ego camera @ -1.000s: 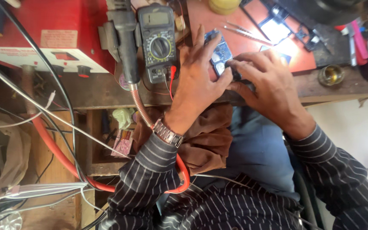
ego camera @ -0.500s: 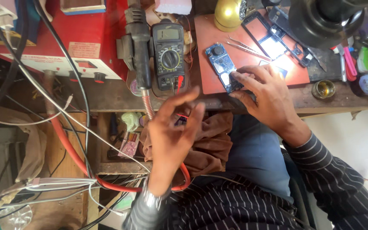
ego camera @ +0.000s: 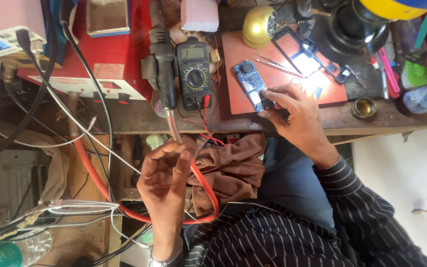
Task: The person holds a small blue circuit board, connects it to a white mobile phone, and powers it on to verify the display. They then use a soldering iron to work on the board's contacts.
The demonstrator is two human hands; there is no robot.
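On the far left I see a red bench unit (ego camera: 109, 69) with cables trailing off the table edge (ego camera: 139, 118). Below it my left hand (ego camera: 166, 173) hangs in the air off the bench, fingers loosely curled, thumb and fingertips close together; I cannot tell whether anything small is pinched there. A red hose (ego camera: 203, 188) runs just behind it, over a brown cloth (ego camera: 231, 170) on my lap. Up on the bench a hot-air handle (ego camera: 161, 59) lies beside a dark multimeter (ego camera: 193, 74). To the right, on the red mat (ego camera: 238, 99), lies the opened blue phone (ego camera: 253, 84). My right hand (ego camera: 297, 116) rests on its lower end, fingertips (ego camera: 269, 94) pressing the board, not closed around it. Tweezers (ego camera: 273, 64) lie just beyond.
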